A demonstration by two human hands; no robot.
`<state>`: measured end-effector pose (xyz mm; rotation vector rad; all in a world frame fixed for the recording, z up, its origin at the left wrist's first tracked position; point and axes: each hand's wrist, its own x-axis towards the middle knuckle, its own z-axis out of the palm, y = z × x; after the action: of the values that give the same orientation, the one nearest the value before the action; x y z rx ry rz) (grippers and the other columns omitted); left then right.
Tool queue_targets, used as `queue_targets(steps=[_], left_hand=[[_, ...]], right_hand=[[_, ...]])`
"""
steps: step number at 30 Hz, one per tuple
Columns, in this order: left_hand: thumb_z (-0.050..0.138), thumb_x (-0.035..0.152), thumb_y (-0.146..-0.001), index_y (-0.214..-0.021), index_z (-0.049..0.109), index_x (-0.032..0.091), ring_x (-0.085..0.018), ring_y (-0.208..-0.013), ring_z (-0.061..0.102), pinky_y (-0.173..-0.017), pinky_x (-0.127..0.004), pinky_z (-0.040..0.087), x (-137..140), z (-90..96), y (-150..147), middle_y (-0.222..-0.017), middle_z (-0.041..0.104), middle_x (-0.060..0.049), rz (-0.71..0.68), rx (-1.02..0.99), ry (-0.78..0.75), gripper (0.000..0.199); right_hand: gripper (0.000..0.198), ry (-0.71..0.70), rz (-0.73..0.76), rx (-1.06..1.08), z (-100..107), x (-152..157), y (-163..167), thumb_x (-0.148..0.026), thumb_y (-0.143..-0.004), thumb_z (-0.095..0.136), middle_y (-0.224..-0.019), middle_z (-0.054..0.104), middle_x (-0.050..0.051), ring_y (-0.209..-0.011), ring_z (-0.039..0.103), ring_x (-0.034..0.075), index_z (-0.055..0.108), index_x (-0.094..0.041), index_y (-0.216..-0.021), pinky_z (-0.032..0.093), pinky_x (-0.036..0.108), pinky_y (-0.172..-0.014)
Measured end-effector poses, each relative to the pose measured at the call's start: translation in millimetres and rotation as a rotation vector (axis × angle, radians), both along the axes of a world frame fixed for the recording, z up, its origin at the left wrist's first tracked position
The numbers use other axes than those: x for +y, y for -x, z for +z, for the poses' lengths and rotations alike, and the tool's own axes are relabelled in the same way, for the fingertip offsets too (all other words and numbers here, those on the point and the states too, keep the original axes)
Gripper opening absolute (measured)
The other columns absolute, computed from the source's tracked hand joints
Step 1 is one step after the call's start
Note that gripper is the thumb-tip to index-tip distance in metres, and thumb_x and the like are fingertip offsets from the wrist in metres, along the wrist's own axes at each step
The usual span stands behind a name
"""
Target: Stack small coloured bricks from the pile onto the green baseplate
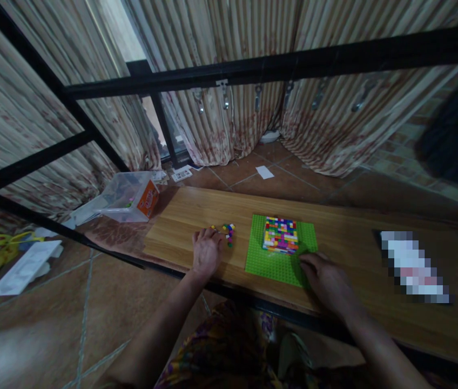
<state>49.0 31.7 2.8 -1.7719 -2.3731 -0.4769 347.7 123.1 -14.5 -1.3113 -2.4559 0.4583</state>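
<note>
A green baseplate (261, 259) lies on the wooden table (188, 216), with a multicoloured block of small bricks (280, 234) built on its far half. My left hand (206, 252) rests palm down on the wood, its fingertips beside a small pile of loose coloured bricks (228, 231). Whether it holds one is hidden. My right hand (326, 281) rests on the baseplate's near right corner, fingers curled toward the built block, with nothing visible in it.
A clear plastic box (129, 197) with an orange label lies on the floor beyond the table's left end. A black metal frame (253, 70) crosses above. A blurred flat object (413, 267) lies on the table's right. Curtains hang behind.
</note>
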Motion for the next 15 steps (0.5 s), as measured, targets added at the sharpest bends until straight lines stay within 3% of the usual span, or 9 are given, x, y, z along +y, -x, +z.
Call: queue_targets(steps=[5, 10, 15], left_hand=[[0.053, 0.019, -0.086, -0.083, 0.065, 0.022, -0.022, -0.089, 0.059, -0.087, -0.04, 0.039, 3, 9.8, -13, -0.091, 0.068, -0.006, -0.077, -0.105, -0.054, 0.013], [0.055, 0.017, -0.085, -0.089, 0.066, 0.022, -0.019, -0.088, 0.06, -0.083, -0.034, 0.043, 10, 21.5, -49, -0.089, 0.069, -0.003, -0.24, -0.379, -0.165, 0.013], [0.055, 0.019, -0.087, -0.092, 0.068, 0.023, -0.017, -0.089, 0.061, -0.084, -0.033, 0.044, 24, 24.1, -79, -0.09, 0.07, -0.002, -0.302, -0.552, -0.22, 0.014]], right_hand=[[0.026, 0.016, -0.014, -0.011, 1, 0, 2, -0.025, -0.09, 0.04, -0.099, 0.065, 0.008, -0.085, 0.062, 0.02, 0.064, -0.018, -0.097, 0.046, 0.03, -0.078], [0.025, 0.024, -0.017, -0.016, 3, 0, 3, -0.024, -0.09, 0.041, -0.098, 0.064, 0.008, -0.086, 0.062, 0.019, 0.064, -0.018, -0.097, 0.045, 0.03, -0.078], [0.025, 0.062, -0.033, 0.002, 7, -3, 4, -0.021, -0.09, 0.041, -0.1, 0.064, 0.008, -0.088, 0.062, 0.019, 0.064, -0.017, -0.1, 0.045, 0.029, -0.08]])
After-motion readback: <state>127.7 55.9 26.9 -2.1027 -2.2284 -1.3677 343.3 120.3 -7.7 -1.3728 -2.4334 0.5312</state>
